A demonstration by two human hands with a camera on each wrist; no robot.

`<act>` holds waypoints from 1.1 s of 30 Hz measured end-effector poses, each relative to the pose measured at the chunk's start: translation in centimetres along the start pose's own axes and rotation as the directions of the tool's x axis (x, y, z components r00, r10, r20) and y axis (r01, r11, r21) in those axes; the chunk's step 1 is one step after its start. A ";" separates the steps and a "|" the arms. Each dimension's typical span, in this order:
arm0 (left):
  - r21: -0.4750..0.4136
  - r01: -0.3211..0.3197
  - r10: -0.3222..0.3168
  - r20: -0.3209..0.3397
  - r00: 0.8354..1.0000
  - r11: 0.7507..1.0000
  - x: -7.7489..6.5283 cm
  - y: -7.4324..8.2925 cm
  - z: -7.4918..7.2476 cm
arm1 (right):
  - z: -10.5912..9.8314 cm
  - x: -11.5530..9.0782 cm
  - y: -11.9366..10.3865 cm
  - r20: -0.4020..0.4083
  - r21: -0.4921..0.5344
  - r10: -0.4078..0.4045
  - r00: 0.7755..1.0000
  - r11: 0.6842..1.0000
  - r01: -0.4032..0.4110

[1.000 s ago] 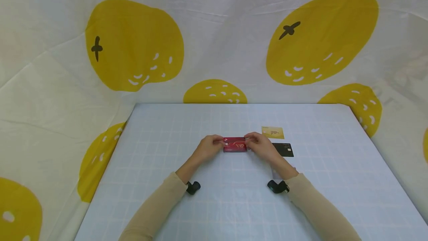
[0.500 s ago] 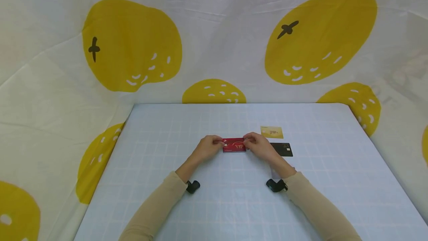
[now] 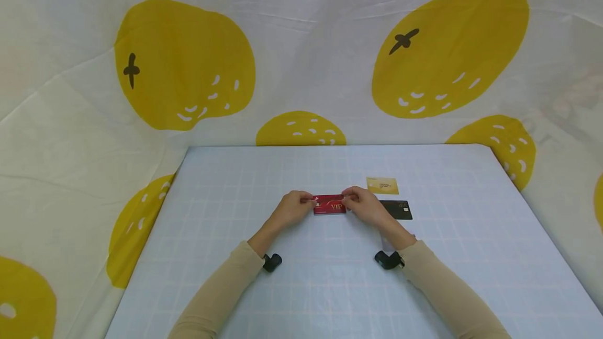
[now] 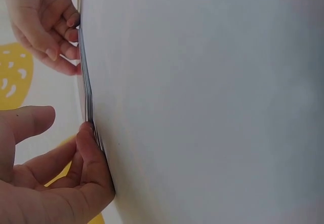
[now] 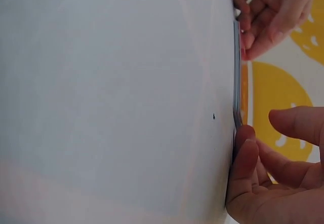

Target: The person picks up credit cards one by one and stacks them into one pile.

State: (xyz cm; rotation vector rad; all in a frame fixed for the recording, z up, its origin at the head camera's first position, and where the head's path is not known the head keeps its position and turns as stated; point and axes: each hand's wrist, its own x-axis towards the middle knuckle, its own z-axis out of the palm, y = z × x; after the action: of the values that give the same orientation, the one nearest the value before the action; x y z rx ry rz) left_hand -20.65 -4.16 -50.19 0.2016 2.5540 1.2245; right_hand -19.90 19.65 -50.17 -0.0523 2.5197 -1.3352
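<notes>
both hands (fingers bent) against red card

A screened-off nook, room type unclear: white sheeting with yellow fruit prints hangs behind and beside a checked table.

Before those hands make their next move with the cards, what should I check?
1. Is the left hand touching the stack's left end? Ok.
2. Is the right hand touching its right end? Ok.
3. Is the red card on top, VIP side up? Ok.
4. Are the stack's edges perfectly flush? Cannot tell.
5. Is the black card fully visible? Not ok: the right hand hides part.
</notes>
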 end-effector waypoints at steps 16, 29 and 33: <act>-0.002 -0.007 0.007 0.006 1.000 1.000 0.0 -0.1 0.0 | 0.0 0.0 0.0 -0.006 -0.018 0.006 1.000 1.000 -0.006; 0.000 -0.023 0.023 -0.022 0.999 1.000 -0.3 -0.1 -0.3 | -0.1 0.1 0.3 -0.008 -0.009 0.015 1.000 1.000 -0.015; 0.008 -0.027 0.027 -0.044 0.999 1.000 -0.2 -0.2 -0.5 | -0.2 -0.2 0.1 -0.009 0.014 0.032 0.999 0.999 -0.031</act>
State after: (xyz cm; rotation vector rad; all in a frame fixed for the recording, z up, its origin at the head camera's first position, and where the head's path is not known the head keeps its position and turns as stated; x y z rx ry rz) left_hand -20.61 -4.72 -50.03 0.2136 2.6021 1.2436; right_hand -19.72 19.90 -50.05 -0.0037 2.5081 -1.3432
